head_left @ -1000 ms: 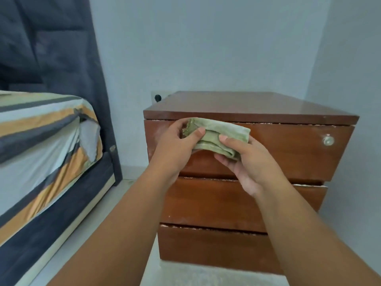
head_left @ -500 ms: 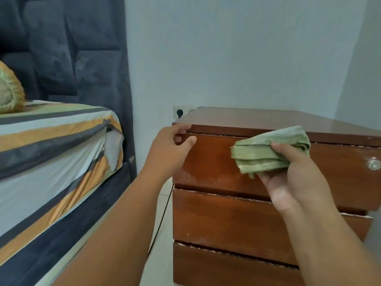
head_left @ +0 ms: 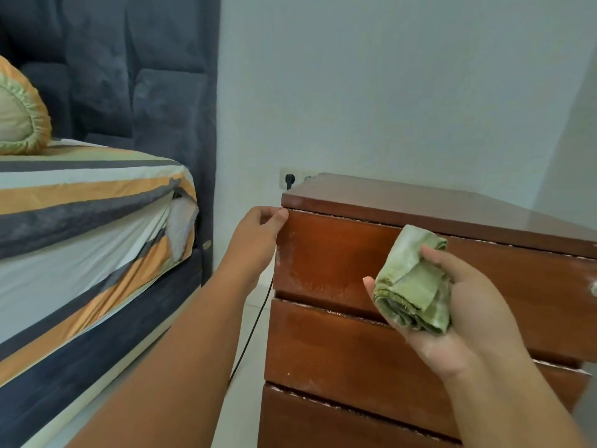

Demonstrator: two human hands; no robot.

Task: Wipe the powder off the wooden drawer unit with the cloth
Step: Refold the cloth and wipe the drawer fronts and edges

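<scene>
A brown wooden drawer unit (head_left: 339,350) with three drawer fronts stands against the wall, right of centre. Whitish powder smears show on the left part of the top drawer front (head_left: 310,273) and along the drawer edges. My right hand (head_left: 458,312) holds a folded green cloth (head_left: 413,282) palm-up, just in front of the top drawer and not pressed on it. My left hand (head_left: 255,234) grips the top drawer's upper left corner with its fingers around the side edge.
A bed (head_left: 80,237) with a striped sheet and dark padded headboard stands close on the left. A black cable (head_left: 255,324) runs from a wall socket (head_left: 290,179) down the narrow gap beside the unit. A round metal lock (head_left: 593,287) sits at the drawer's right.
The view has shifted left and closer. My left hand let go of the cloth and moved to the drawer's left corner. My right hand carried the cloth right and turned palm-up.
</scene>
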